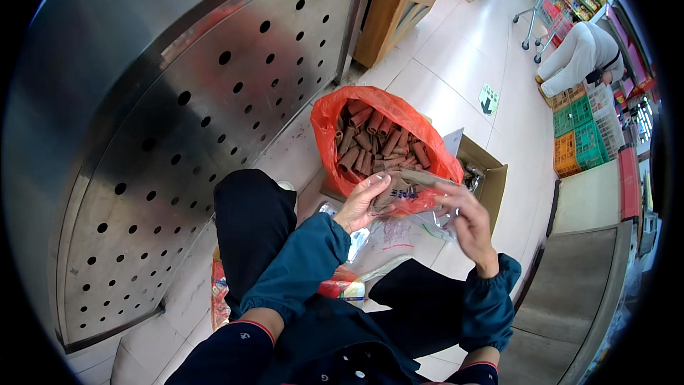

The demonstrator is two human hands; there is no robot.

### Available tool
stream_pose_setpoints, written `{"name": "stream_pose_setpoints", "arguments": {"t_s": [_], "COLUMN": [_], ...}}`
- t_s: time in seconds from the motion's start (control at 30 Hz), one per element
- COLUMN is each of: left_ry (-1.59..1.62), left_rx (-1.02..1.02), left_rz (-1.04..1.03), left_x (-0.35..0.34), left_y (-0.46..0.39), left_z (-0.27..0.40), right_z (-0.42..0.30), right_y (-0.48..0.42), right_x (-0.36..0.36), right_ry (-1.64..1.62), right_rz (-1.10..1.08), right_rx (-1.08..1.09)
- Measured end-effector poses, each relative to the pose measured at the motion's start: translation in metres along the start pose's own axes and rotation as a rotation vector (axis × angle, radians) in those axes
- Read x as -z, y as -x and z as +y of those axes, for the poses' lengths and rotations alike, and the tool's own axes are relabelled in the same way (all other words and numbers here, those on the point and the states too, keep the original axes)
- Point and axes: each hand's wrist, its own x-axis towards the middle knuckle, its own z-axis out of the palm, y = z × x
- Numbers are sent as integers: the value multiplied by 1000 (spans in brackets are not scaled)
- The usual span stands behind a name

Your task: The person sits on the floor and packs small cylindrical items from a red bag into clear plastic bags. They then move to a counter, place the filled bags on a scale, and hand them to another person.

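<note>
My left hand (pixel 359 207) grips a small clear plastic bag (pixel 403 192) printed with dark writing, its thumb on top. Inside or behind the clear film are brown bark pieces; which of these I cannot tell. At the bag's right end is my right hand (pixel 473 219), its fingers bent and blurred by motion. Whether they pinch the film is unclear. Just beyond both hands stands a wide-mouthed red plastic bag (pixel 327 128), full of rolled cinnamon bark sticks (pixel 374 144).
To the right of the red bag is an opened cardboard box (pixel 494 192) with packets inside. Clear plastic packaging (pixel 393 238) lies below my hands. A perforated metal panel (pixel 214 112) rises at left. Farther off are stacked plastic crates (pixel 580 131), a bending person (pixel 577 59) and a shopping cart (pixel 553 16).
</note>
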Motion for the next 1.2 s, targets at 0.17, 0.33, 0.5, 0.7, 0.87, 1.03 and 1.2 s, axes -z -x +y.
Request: {"name": "stream_pose_setpoints", "arguments": {"t_s": [0.17, 0.33, 0.5, 0.7, 0.87, 1.03, 1.2], "left_ry": [-35, -105, -212, -406, -502, -553, -452], "left_rx": [5, 44, -120, -271, -217, -188, -257], "left_rz": [-91, -86, -42, -63, -68, 23, 36], "left_x": [1, -7, -11, 5, -3, -7, -6], "left_y": [-2, 3, 5, 4, 6, 8, 5], "left_z": [-13, -11, 2, 7, 8, -1, -10], "right_z": [3, 11, 9, 23, 22, 19, 27], "right_y": [-4, -2, 2, 5, 1, 0, -1], "right_x": [-4, 0, 12, 11, -4, -19, -16], "right_ry": [139, 399, 361, -92, -126, -282, -46], "right_rz": [228, 192, 195, 222, 212, 137, 25], "right_rx": [26, 69, -171, -276, -319, -349, -285]}}
